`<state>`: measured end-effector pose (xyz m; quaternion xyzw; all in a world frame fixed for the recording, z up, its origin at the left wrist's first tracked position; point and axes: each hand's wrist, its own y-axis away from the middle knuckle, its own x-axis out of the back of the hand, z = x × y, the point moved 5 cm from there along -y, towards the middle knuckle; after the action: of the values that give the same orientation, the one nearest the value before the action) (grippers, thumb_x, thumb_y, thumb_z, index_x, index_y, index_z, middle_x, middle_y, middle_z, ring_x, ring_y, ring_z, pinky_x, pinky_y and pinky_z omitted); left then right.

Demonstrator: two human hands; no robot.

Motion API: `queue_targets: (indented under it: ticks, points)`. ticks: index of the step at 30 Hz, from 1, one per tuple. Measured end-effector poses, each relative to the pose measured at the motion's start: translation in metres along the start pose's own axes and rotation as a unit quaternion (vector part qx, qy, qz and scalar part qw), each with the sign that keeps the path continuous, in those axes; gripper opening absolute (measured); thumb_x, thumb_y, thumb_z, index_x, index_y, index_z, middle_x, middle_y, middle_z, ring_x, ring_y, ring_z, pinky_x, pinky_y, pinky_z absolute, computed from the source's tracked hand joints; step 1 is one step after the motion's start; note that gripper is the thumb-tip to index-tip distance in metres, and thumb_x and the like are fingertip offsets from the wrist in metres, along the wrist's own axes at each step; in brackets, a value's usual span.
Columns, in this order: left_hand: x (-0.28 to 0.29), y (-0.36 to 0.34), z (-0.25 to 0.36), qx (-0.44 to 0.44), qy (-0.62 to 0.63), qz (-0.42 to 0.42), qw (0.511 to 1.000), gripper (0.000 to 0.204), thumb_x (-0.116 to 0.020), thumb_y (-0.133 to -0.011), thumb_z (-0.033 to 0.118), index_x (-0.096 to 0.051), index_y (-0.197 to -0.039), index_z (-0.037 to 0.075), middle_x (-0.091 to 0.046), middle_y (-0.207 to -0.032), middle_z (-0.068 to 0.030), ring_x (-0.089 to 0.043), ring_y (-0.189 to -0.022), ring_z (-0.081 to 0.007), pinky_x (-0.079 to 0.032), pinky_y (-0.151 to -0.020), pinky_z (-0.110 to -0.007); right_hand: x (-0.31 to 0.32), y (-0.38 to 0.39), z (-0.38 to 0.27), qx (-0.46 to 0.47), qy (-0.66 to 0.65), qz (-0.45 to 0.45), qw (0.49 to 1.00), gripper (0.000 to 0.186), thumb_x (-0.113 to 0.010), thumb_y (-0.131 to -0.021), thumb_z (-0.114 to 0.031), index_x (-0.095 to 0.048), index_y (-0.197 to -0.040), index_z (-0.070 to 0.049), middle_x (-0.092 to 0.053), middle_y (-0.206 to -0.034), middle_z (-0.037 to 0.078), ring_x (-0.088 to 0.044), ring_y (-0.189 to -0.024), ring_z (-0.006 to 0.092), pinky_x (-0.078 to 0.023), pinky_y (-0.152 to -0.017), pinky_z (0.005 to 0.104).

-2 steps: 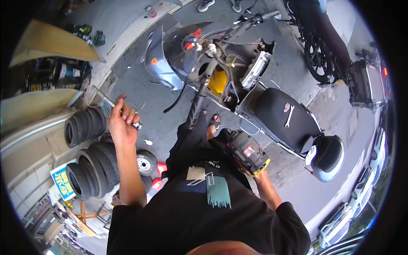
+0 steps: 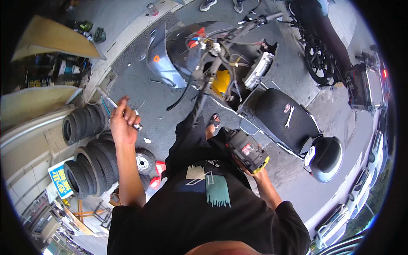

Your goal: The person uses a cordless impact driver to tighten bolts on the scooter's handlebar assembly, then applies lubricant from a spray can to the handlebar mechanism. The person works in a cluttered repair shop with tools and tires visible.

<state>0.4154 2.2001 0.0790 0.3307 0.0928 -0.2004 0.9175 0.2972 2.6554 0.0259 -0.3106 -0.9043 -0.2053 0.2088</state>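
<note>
My left hand [image 2: 126,123] is closed around a long silver metal bar tool [image 2: 108,97], held out left of the scooter. My right hand [image 2: 253,172] grips a black and yellow power tool [image 2: 245,148] low beside the scooter; its fingers are mostly hidden under the tool. In front of me stands a partly stripped scooter [image 2: 167,63] with exposed cables, a bare handlebar stem and a yellow part [image 2: 222,80] inside. An open-end wrench [image 2: 290,117] lies on its black seat [image 2: 276,123].
Stacked tyres [image 2: 87,168] and a small wheel [image 2: 142,163] are at my lower left, near shelving and boards [image 2: 59,36]. A motorcycle [image 2: 318,63] with a top box [image 2: 365,85] stands at upper right. Another person's shoes [image 2: 207,5] show at the top. Parked cars line the far right.
The view has shifted slightly, so the scooter sits a little further right in it. Both hands keep their tools, with very little movement.
</note>
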Motion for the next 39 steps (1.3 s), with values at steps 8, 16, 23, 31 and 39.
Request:
queue_targets:
  ticks: [8,16,23,31,39]
  points:
    - [0.279,-0.091,-0.158,0.139,-0.252,0.117,0.95,0.016,-0.068,-0.1,0.024,-0.067,-0.101,0.008,-0.041,-0.059,0.0053,-0.038,-0.044,-0.0083,-0.04,-0.043,-0.032,-0.064,-0.105,-0.186,0.034,-0.076,-0.16,0.984,0.058,-0.081,-0.078,-0.016,-0.063,-0.131,0.0,-0.074,-0.108,0.019,-0.075,-0.095,0.041,-0.058,-0.086,0.0406]
    - [0.65,-0.065,-0.232,0.386,-0.234,0.238,0.86,0.033,-0.069,-0.092,0.032,-0.05,-0.068,0.017,-0.04,-0.057,-0.0005,-0.041,-0.044,-0.0178,-0.031,-0.041,-0.038,-0.217,-0.197,-0.275,-0.015,-0.008,-0.153,0.988,0.05,-0.082,-0.081,-0.017,-0.068,-0.126,-0.002,-0.07,-0.112,0.018,-0.072,-0.099,0.0397,-0.058,-0.085,0.0425]
    - [0.674,-0.153,-0.103,0.384,-0.273,0.271,0.84,0.021,-0.059,-0.1,0.023,-0.056,-0.084,0.01,-0.042,-0.059,-0.0011,-0.039,-0.047,-0.0163,-0.037,-0.04,-0.038,-0.247,-0.258,-0.309,0.018,0.093,0.003,0.996,0.032,-0.086,-0.087,-0.029,-0.075,-0.106,-0.007,-0.074,-0.099,0.011,-0.074,-0.086,0.0303,-0.06,-0.074,0.0396]
    - [0.399,-0.426,0.048,0.193,-0.323,0.028,0.926,0.023,-0.069,-0.098,0.028,-0.068,-0.105,0.005,-0.045,-0.062,0.0013,-0.046,-0.049,-0.0127,-0.046,-0.047,-0.033,-0.249,-0.319,-0.267,-0.199,-0.172,0.254,0.931,0.024,-0.082,-0.094,-0.02,-0.075,-0.112,-0.006,-0.076,-0.098,0.007,-0.073,-0.086,0.021,-0.058,-0.078,0.0372]
    - [0.11,-0.577,0.115,0.098,-0.509,-0.194,0.833,0.017,-0.06,-0.104,0.016,-0.067,-0.114,0.004,-0.055,-0.07,0.0008,-0.053,-0.056,-0.0107,-0.05,-0.05,-0.032,-0.239,-0.423,-0.254,-0.262,-0.287,0.349,0.853,0.032,-0.078,-0.096,-0.017,-0.073,-0.124,-0.005,-0.074,-0.101,0.003,-0.068,-0.09,0.0137,-0.055,-0.083,0.0321]
